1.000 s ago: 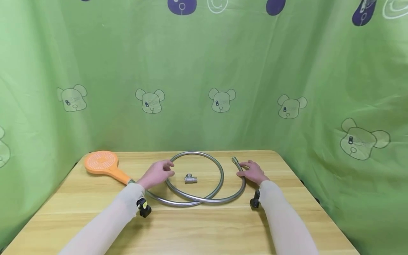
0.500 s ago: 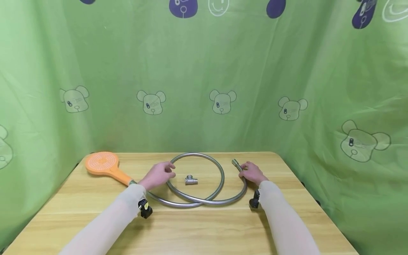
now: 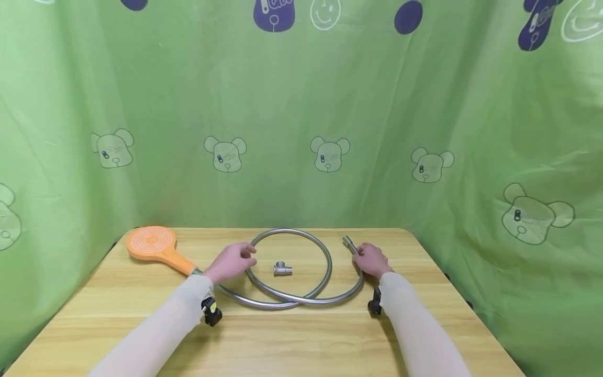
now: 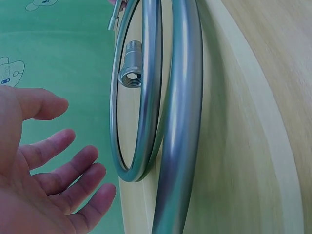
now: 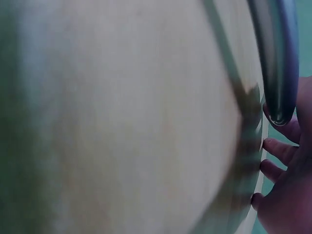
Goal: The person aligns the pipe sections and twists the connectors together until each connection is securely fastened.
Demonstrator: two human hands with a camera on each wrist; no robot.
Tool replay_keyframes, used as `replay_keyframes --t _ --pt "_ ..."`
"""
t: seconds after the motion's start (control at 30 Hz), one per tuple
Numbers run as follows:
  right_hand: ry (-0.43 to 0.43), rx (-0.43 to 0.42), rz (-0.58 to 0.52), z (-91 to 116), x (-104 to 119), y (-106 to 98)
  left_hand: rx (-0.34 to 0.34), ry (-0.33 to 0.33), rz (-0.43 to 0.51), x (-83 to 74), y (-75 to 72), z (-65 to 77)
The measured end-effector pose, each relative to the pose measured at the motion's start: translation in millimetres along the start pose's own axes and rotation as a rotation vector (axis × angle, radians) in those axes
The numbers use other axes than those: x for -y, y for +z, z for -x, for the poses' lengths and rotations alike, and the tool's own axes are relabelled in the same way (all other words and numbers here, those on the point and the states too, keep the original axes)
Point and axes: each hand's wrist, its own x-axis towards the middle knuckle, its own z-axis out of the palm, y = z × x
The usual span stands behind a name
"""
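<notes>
Backdrop: green fabric curtain (image 3: pixel 273 94) printed with bear heads, hung behind and beside the table. Surface: pale wood-grain table (image 3: pixel 292 345). Sleeves: two, off-white, the left (image 3: pixel 155 330) and the right (image 3: pixel 421 327), reaching in from the near edge. Hose: one long, flexible, silver-grey metal hose (image 3: pixel 325 301), lying in a loop that crosses itself at the near side. Shower head: one, orange, round-faced, with a straight handle (image 3: pixel 160 251), at the table's far left, joined to the hose's left end. Left hand (image 3: pixel 232 262): fingers relaxed and spread, gripping nothing, near the loop's left side. Right hand (image 3: pixel 372 260): pinches the hose just below its metal end connector (image 3: pixel 348 242). Fitting: one small silver metal T-shaped fitting (image 3: pixel 282 269), lying inside the loop.
</notes>
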Motion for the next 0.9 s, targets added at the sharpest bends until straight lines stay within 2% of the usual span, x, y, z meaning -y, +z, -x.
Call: replay_keyframes --t 0.1,0.37,0.53,0.77,0.9 --pt "-0.008 -0.013 0.011 -2.4 -0.2 2.6 -0.009 -0.006 -0.001 1.4 -2.5 1.2" --pt "0.09 -0.009 0.018 -0.8 5.9 3.6 -0.008 0.019 -0.002 5.1 -6.2 0.4" --pt "0.114 -0.023 -0.003 -1.1 6.4 6.8 -0.013 0.01 -0.01 6.7 -7.3 0.7" --pt "0.11 -0.033 -0.021 -3.0 4.4 8.4 -0.009 0.006 -0.007 6.0 -7.0 0.8" --pt "0.094 -0.027 -0.101 -3.1 5.7 7.5 -0.007 0.01 -0.013 5.1 -6.6 2.6"
